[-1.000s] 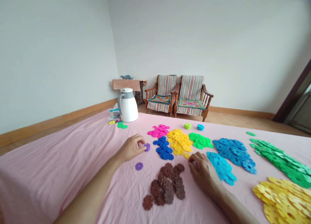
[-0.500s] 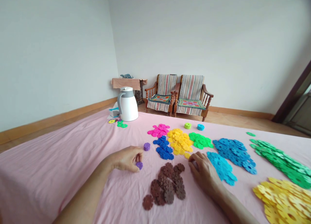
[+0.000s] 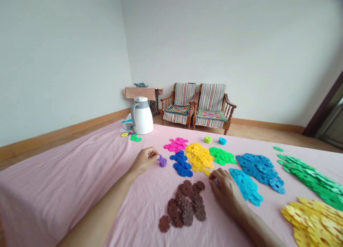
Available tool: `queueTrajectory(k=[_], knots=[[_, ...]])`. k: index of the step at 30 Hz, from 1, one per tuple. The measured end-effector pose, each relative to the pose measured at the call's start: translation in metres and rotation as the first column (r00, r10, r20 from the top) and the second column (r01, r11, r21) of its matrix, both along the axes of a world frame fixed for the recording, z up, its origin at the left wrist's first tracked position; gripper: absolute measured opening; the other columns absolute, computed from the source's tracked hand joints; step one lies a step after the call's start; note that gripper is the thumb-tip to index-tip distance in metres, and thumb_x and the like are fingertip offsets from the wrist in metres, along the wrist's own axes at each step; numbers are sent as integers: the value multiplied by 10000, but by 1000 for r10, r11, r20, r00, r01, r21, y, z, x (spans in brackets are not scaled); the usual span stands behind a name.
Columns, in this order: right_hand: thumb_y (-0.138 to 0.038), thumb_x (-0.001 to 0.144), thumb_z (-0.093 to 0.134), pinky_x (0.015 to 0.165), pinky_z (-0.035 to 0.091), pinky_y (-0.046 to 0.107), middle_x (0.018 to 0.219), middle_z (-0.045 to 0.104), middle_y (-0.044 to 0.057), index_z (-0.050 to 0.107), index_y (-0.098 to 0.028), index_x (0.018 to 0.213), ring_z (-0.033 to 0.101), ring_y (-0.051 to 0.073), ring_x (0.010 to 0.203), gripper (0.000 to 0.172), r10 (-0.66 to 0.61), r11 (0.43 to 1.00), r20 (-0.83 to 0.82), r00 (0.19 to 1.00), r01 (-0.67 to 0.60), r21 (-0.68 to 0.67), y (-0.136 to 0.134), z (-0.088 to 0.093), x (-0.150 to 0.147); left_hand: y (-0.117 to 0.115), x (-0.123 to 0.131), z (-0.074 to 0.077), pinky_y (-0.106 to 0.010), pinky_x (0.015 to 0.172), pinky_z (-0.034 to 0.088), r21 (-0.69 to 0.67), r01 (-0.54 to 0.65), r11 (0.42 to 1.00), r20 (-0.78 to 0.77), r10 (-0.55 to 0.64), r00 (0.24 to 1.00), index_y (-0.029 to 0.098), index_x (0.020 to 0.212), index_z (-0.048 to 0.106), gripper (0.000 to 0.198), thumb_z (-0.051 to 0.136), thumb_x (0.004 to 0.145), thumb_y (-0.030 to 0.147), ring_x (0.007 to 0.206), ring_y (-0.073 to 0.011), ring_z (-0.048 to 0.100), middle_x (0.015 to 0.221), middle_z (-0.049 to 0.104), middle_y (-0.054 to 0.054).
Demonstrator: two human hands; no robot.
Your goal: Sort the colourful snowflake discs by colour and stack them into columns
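Observation:
My left hand (image 3: pixel 145 160) is closed in a pinch on a purple snowflake disc (image 3: pixel 159 157). That disc is at the top of a short stack of purple discs (image 3: pixel 163 163), and whether it touches the stack is hard to tell. My right hand (image 3: pixel 224 185) rests on the cloth with fingers curled in; what they hold, if anything, is hidden. It lies between a pile of brown discs (image 3: pixel 184 204) and a pile of light blue discs (image 3: pixel 246 186). A yellow disc (image 3: pixel 207 172) is just beyond its fingertips. Dark blue discs (image 3: pixel 181 164) lie right of the purple stack.
Piles of pink (image 3: pixel 177 144), yellow (image 3: pixel 198 157) and green discs (image 3: pixel 222 156) lie farther back. Small lime (image 3: pixel 208 139) and blue stacks (image 3: pixel 222 141) stand behind them. More piles spread right on the pink cloth (image 3: pixel 88 161). A white jug (image 3: pixel 144 120) stands at the back left.
My left hand has moved up and away from me with the purple disc, bringing it to the purple stack. My right hand has stayed in place.

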State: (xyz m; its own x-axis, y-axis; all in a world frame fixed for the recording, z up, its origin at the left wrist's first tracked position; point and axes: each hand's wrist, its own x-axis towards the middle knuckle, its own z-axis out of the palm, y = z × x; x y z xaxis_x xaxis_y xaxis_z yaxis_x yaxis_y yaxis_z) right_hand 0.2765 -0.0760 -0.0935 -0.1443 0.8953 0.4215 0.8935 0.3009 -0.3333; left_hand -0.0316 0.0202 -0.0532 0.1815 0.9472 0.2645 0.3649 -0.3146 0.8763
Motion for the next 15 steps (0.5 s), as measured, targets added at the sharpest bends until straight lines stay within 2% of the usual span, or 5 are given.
queueTrajectory(k=[7,15], knots=[[-224,857,413,723,367,339,808,564,52,551,-196,771,511,201,785,165,2,1000,-6,1000,-2,-10,1,-1,0,10,6,-14,-225,544,422,-11,-37,999,44,37,998,126,687,601,199,619,647,320,588,-137,562,640,625,-26],[-230,862,406,737,363,349,810,560,54,548,-196,767,501,202,792,174,10,1000,-9,1000,-10,-14,1,-1,1,21,8,-28,-255,585,457,27,-63,998,-19,63,998,117,700,623,196,623,655,308,601,-156,593,662,662,-55]])
